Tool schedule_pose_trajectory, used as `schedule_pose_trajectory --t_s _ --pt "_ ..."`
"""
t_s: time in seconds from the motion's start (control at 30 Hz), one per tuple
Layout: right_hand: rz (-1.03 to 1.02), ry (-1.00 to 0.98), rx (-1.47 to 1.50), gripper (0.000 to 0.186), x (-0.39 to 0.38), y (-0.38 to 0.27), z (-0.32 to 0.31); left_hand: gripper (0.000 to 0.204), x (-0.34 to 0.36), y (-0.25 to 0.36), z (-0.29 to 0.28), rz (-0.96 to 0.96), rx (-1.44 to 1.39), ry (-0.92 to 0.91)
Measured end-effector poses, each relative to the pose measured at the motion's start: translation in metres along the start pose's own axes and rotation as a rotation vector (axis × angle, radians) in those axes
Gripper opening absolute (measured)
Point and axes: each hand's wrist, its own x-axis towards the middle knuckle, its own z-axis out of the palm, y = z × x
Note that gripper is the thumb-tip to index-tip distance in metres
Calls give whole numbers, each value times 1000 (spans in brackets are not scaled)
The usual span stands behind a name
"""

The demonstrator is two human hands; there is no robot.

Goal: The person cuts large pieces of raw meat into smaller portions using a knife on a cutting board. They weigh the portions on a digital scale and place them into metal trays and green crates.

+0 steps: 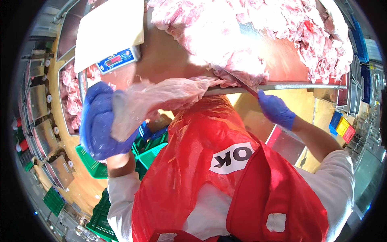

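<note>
My left hand [102, 121], in a thick blue glove, is closed on the near end of a long piece of raw pink meat [161, 97]. The piece stretches to the right over the table's front edge, toward more meat lying there. In a thinner blue glove, my right hand [277, 109] grips a knife [242, 81] by its handle, which the fingers mostly hide. Its blade slants up and left onto the meat at the table's edge. Behind the blade lies a large pale slab of meat [213, 36], partly washed out by glare.
A heap of meat pieces [322, 52] covers the table's right side. At the left stand a blue-fronted scale [117, 60] with a white board [109, 32] over it, and a metal bin of meat [72, 101]. Green crates [151, 155] are below. The table's metal edge [290, 86] runs before me.
</note>
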Motion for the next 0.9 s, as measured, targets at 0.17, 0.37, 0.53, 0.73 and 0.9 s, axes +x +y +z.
schedule_pose_trajectory --t_s 0.17,0.37,0.53,0.73,0.9 --pt "-27 111 278 20 70 -62 36 27 39 7 -29 169 105 25" --pt "-209 -121 238 27 57 -43 36 21 98 0 -46 381 257 120" --pt "-88 141 653 20 35 19 6 16 115 17 -66 324 453 79" --pt "77 567 780 17 84 85 84 10 127 15 -76 249 561 126" --pt "65 691 1047 10 115 95 144 18 133 -37 -120 -84 608 245"
